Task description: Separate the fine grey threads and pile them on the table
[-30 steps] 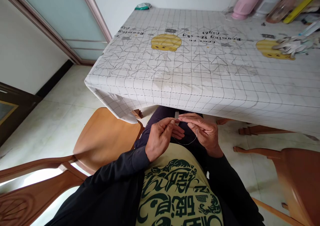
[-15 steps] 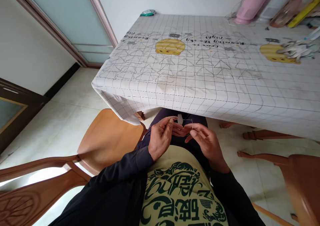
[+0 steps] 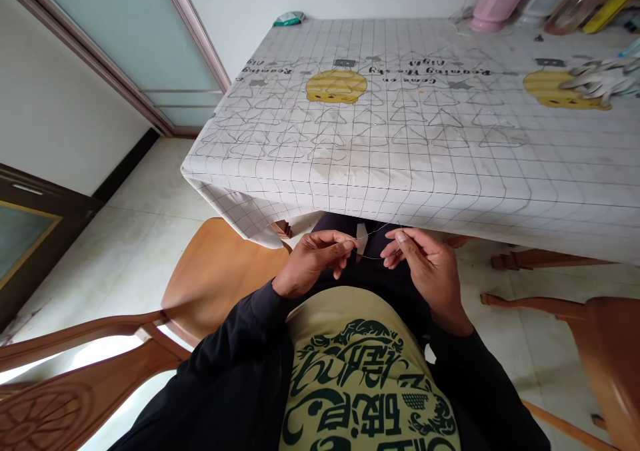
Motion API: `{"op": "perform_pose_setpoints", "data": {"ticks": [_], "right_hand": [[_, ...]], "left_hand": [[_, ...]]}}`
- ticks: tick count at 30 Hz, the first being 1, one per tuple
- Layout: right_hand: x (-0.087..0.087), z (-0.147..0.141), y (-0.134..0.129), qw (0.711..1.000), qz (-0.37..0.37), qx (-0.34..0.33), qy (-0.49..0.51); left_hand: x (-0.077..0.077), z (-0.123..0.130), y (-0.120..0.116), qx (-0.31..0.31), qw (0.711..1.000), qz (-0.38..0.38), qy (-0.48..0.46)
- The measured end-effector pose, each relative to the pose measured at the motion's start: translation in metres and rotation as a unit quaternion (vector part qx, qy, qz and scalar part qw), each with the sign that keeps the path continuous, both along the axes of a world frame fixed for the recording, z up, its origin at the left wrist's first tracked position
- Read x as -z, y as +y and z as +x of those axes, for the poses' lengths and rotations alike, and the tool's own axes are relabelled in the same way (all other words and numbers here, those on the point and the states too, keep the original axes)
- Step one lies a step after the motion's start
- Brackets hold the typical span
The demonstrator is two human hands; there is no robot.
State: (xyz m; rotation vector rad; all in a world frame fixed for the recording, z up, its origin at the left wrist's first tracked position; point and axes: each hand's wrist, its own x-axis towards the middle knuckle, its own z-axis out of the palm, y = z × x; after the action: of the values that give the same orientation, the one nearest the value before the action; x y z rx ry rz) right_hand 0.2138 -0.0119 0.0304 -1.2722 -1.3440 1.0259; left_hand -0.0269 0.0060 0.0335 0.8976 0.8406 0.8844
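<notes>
A thin wire (image 3: 373, 258) is bent into a loop and stretches between my two hands over my lap, below the table's front edge. My left hand (image 3: 320, 254) pinches one end of it between thumb and forefinger. On the other side my right hand (image 3: 425, 261) grips the wire with thumb and forefinger, and a short tip pokes up above the fingers. Several similar bent wire shapes (image 3: 447, 118), roughly triangular, lie spread over the tablecloth (image 3: 350, 188).
Wooden chairs stand to the left (image 3: 225, 271) and right (image 3: 610, 344). A green packet (image 3: 289, 18) lies at the table's far left corner. At the back right are a pink cylinder (image 3: 500, 1), a yellow object (image 3: 613, 4) and whitish gloves (image 3: 603, 78).
My hands have moved apart, and the wire loop now shows open between them. My left hand has turned its fingers toward the right. The view has shifted slightly.
</notes>
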Motion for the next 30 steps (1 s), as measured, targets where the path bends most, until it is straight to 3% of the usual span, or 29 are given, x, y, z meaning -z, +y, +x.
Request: {"op": "perform_pose_setpoints", "data": {"ticks": [4, 9, 13, 20, 30], "right_hand": [[-0.002, -0.001, 0.002, 1.000, -0.005, 0.013, -0.027], [-0.002, -0.006, 0.003, 0.999, -0.044, 0.020, 0.016], [0.002, -0.012, 0.004, 0.997, -0.051, 0.025, 0.051], [0.011, -0.023, -0.004, 0.992, -0.046, 0.051, 0.102], [0.016, -0.019, -0.008, 0.993, -0.043, 0.010, 0.112]], "left_hand": [[0.003, -0.005, 0.002, 0.076, 0.994, -0.050, -0.067], [0.012, -0.003, 0.002, 0.116, 0.984, -0.074, -0.114], [0.019, 0.001, -0.002, 0.100, 0.982, -0.092, -0.132], [0.026, 0.004, -0.009, 0.014, 0.985, -0.075, -0.153], [0.031, -0.003, -0.006, 0.036, 0.988, -0.055, -0.142]]}}
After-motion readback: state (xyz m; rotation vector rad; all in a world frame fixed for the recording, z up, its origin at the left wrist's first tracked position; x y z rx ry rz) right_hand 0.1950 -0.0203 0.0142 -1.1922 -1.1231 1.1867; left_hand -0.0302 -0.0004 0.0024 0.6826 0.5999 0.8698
